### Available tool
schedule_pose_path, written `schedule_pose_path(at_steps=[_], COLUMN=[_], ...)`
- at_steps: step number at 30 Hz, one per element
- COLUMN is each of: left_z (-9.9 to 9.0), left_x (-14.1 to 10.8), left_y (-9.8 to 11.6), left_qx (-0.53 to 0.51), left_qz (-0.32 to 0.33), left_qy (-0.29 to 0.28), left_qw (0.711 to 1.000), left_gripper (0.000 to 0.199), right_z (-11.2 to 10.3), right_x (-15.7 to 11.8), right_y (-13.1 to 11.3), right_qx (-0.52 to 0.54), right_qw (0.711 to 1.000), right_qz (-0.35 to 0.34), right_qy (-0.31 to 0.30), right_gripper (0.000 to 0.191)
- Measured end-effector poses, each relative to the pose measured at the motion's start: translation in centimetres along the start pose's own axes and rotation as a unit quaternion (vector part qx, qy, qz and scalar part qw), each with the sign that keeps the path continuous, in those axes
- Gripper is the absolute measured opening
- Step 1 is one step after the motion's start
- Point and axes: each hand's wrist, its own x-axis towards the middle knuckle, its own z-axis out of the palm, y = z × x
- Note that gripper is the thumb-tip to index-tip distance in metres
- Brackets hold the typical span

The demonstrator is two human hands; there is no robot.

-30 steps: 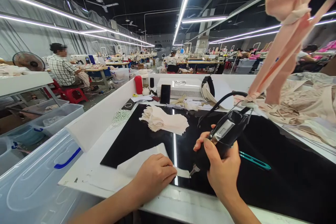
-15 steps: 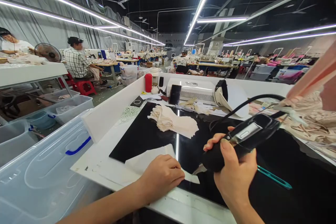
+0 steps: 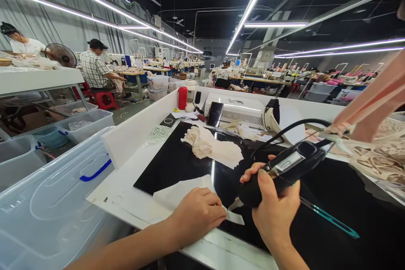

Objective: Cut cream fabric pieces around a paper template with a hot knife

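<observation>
My left hand (image 3: pixel 201 215) presses with closed fingers on a white fabric piece (image 3: pixel 182 192) at the front edge of the black board (image 3: pixel 164 164). A strip of that fabric shows to the right of my fingertips. My right hand (image 3: pixel 276 202) grips a black handheld tool (image 3: pixel 284 168) with a cable, its pale pointed tip (image 3: pixel 236 204) close to my left fingertips. Beyond my hands a stack of cream fabric pieces (image 3: pixel 211 145) lies on the board. Teal tweezers (image 3: pixel 335 219) rest right of my right hand.
A phone (image 3: pixel 215 114), a red container (image 3: pixel 182 98) and a white machine (image 3: pixel 237 109) stand at the back. Pink cloth (image 3: pixel 373 97) hangs at the right above piled fabric. Clear bins (image 3: pixel 53 202) stand left. Several people sit at tables farther off.
My right hand and the tool have moved left, bringing the tip closer to my left fingertips. The view has shifted slightly.
</observation>
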Motion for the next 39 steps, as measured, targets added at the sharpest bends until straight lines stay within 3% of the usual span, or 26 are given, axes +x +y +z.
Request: schedule_pose_path(at_steps=[4, 10, 21, 27, 39], left_z=[-0.1, -0.2, -0.3, -0.4, -0.9], left_x=[0.1, 0.0, 0.0, 0.0, 0.1], left_y=[0.0, 0.0, 0.1, 0.1, 0.3], left_qx=[-0.001, -0.002, -0.02, -0.029, -0.038], left_qz=[0.003, 0.007, 0.011, 0.002, -0.02], left_qy=[0.005, 0.016, 0.038, 0.029, -0.004], left_qw=[1.0, 1.0, 0.999, 0.999, 0.999], left_gripper=[0.007, 0.007, 0.011, 0.009, 0.006], right_z=[-0.1, -0.6, -1.6, -0.6, -0.5], right_x=[0.1, 0.6, 0.3, 0.2, -1.0], right_y=[-0.2, -1.1, -0.6, -1.3, -0.6], right_qx=[-0.012, 0.014, -0.018, 0.022, 0.011], right_qw=[1.0, 0.999, 1.0, 0.999, 1.0], right_qz=[0.005, -0.008, -0.006, 0.013, 0.016], right_qy=[-0.006, 0.037, 0.008, 0.028, -0.014], right_gripper=[0.035, 0.047, 0.041, 0.042, 0.042])
